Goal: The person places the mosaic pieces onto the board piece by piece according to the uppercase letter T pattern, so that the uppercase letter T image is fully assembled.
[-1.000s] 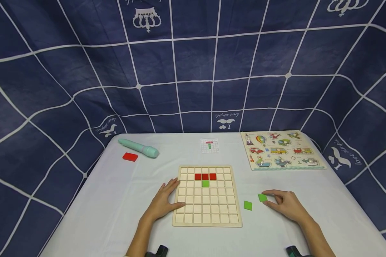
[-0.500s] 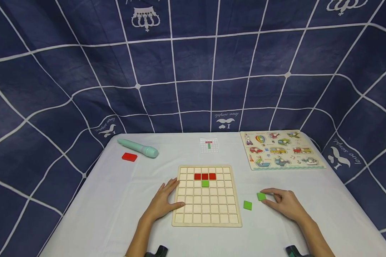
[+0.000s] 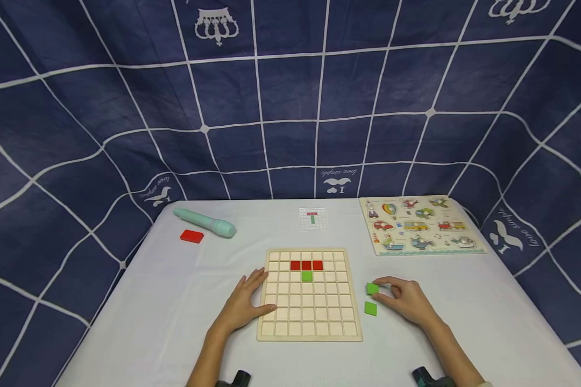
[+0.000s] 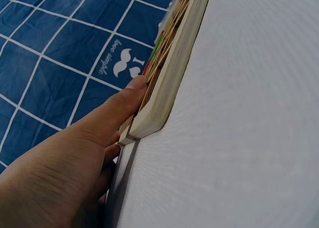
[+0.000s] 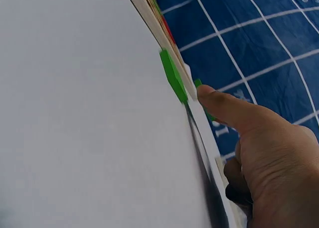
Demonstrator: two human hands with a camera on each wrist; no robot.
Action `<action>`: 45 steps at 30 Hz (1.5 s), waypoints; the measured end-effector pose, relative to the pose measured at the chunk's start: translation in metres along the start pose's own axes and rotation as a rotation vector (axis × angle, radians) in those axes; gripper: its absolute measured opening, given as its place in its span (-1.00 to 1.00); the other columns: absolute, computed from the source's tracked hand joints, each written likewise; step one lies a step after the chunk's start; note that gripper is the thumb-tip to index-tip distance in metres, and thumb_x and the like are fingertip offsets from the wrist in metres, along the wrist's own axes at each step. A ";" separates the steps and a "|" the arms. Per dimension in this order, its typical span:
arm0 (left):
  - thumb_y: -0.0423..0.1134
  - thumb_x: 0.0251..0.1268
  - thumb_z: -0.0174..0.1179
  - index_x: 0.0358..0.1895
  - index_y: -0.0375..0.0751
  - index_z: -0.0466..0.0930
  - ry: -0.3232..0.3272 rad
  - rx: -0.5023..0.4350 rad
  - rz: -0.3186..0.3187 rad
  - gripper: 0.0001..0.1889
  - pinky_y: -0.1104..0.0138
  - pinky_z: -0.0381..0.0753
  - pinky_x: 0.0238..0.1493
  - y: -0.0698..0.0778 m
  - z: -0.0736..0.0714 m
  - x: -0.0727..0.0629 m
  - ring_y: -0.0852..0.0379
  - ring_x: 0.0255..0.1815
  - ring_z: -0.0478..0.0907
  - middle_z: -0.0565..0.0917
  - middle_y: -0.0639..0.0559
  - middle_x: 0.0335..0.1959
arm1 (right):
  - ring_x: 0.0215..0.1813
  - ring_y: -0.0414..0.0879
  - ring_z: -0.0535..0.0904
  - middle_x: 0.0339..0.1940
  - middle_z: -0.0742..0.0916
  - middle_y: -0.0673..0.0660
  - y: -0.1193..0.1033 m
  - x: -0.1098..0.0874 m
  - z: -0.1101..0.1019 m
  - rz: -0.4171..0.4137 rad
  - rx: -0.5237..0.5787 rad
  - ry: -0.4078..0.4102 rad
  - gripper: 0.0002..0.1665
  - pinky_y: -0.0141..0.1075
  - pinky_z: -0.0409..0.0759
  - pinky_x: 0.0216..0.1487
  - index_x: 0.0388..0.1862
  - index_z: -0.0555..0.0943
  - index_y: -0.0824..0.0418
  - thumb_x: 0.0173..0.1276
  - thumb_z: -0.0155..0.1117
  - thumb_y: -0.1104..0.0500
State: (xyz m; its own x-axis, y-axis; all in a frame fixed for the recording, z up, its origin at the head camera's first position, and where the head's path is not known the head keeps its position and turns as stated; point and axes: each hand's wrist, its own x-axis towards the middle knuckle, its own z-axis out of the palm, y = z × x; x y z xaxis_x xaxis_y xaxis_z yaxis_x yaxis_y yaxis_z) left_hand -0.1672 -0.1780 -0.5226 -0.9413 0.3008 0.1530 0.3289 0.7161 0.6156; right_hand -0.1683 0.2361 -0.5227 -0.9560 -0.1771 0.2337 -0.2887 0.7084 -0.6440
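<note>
A wooden grid board [image 3: 310, 337] lies flat on the white table, with three red square tiles [image 3: 306, 265] in a row and one green tile [image 3: 307, 276] below the middle one. My left hand [image 3: 244, 302] rests at the board's left edge, fingers spread, thumb over the rim; the left wrist view shows the thumb [image 4: 117, 108] on top of the edge. Between thumb and forefinger, my right hand [image 3: 406, 300] pinches a green square tile [image 3: 372, 289] just right of the board. Another green tile [image 3: 370, 308] lies on the table in front of it, larger in the right wrist view [image 5: 173, 77].
A printed card [image 3: 312, 219] with a T pattern on a grid lies behind the board. At the back right is a picture puzzle board [image 3: 418, 226]. A mint-green microphone-shaped object [image 3: 205, 221] and a red block [image 3: 191, 236] lie back left. A dark curtain [image 3: 290, 91] encloses the table.
My right hand has moved left toward the board with the pinched green tile, which is now behind the loose green one. My left hand stays at the board's edge.
</note>
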 end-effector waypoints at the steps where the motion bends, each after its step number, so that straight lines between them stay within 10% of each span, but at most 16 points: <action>1: 0.23 -0.14 0.35 0.32 -0.20 0.30 0.002 -0.001 0.001 -0.07 0.09 -0.13 0.42 0.000 0.000 0.000 0.01 0.42 0.05 0.24 -0.04 0.37 | -0.76 -0.38 0.01 -0.88 0.21 -0.22 -0.003 0.002 0.004 -0.016 0.003 0.003 -0.61 -0.47 0.07 -0.77 -0.22 0.67 -0.09 -0.02 0.42 -0.20; 19: 0.21 -0.12 0.35 0.33 -0.18 0.30 -0.005 -0.010 0.002 -0.09 0.10 -0.15 0.42 0.001 -0.002 -0.001 0.02 0.42 0.03 0.24 -0.02 0.38 | -0.74 -0.40 -0.04 -0.87 0.19 -0.27 -0.085 0.038 0.083 -0.232 0.007 -0.008 -0.62 -0.50 0.02 -0.73 -0.18 0.68 -0.05 0.03 0.41 -0.15; 45: 0.26 -0.13 0.33 0.32 -0.17 0.31 0.000 -0.018 0.000 -0.08 0.12 -0.16 0.43 0.000 -0.002 -0.001 0.03 0.42 0.03 0.24 -0.02 0.37 | -0.74 -0.39 -0.02 -0.88 0.21 -0.25 -0.094 0.046 0.099 -0.229 -0.034 -0.022 -0.62 -0.51 0.04 -0.73 -0.18 0.69 -0.05 0.05 0.40 -0.17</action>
State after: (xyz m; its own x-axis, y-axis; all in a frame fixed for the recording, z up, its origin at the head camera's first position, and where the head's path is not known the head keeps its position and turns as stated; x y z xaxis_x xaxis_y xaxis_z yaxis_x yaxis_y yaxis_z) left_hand -0.1660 -0.1794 -0.5211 -0.9415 0.3003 0.1529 0.3271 0.7049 0.6293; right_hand -0.1899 0.0939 -0.5240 -0.8669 -0.3504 0.3546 -0.4965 0.6706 -0.5511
